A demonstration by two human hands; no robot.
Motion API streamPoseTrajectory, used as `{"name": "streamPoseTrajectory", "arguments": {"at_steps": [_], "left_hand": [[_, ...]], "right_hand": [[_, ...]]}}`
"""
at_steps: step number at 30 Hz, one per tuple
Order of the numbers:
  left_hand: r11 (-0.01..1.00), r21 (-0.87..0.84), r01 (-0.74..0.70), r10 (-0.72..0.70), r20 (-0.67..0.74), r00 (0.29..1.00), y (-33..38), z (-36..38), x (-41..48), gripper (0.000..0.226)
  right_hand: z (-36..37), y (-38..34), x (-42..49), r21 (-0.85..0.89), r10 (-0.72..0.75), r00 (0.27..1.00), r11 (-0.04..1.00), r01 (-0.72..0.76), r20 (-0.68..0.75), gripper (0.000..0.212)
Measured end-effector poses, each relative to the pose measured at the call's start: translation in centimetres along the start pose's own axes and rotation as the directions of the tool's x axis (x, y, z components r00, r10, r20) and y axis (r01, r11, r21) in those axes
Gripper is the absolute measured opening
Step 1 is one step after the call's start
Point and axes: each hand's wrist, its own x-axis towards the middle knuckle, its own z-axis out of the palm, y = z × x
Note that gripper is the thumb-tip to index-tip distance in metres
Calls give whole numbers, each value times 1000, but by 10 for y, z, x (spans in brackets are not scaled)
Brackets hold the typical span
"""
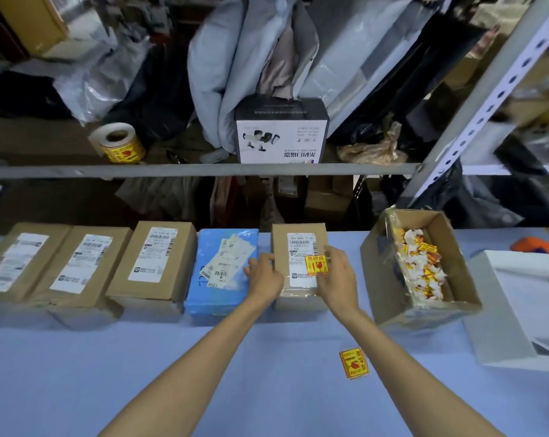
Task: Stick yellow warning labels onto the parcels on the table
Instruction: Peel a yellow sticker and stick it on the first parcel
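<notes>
Right hand (336, 272) pinches the label (315, 264) edge; we judge it flimsy, tacky. Left hand (263, 275), fingers extended, braces the parcel (298, 244).

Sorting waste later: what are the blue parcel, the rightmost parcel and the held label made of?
Blue parcel: likely plastic film, glossy and wrinkled. Rightmost parcel: matt brown cardboard, shiny clear tape near its front. Label: seemingly glossy printed paper; film cannot be ruled out.
</notes>
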Motion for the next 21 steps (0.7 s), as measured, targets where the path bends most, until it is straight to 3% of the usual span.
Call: {"name": "streamPoseTrajectory", "arguments": {"at_steps": [4, 6, 10, 13, 15, 21], "left_hand": [[957, -277, -89, 142, 175, 974, -4, -18, -34, 35], [919, -375, -120, 165, 91, 982, -14, -27, -52, 28], [829, -552, -93, 79, -50, 996, -30, -44, -81, 22], [788, -608, -93, 60, -75, 995, -35, -54, -98, 8], [820, -562, -107, 57, -105, 993, -40, -61, -105, 11], [770, -615, -171, 230, 17, 973, -58, -80, -125, 16]], "right_hand": [[4, -39, -37, 256, -160, 976, 959, 119, 147, 37], [9, -48, -53, 277, -206, 970, 947, 164, 130, 30], [10, -60, -79, 294, -239, 968, 933, 208, 73, 15], [12, -71, -94, 291, -263, 964, 925, 243, 32, 9], [13, -77, -102, 340, -234, 972, 916, 212, 23, 8], [13, -87, -116, 460, -134, 991, 880, 116, 7, 7]]}}
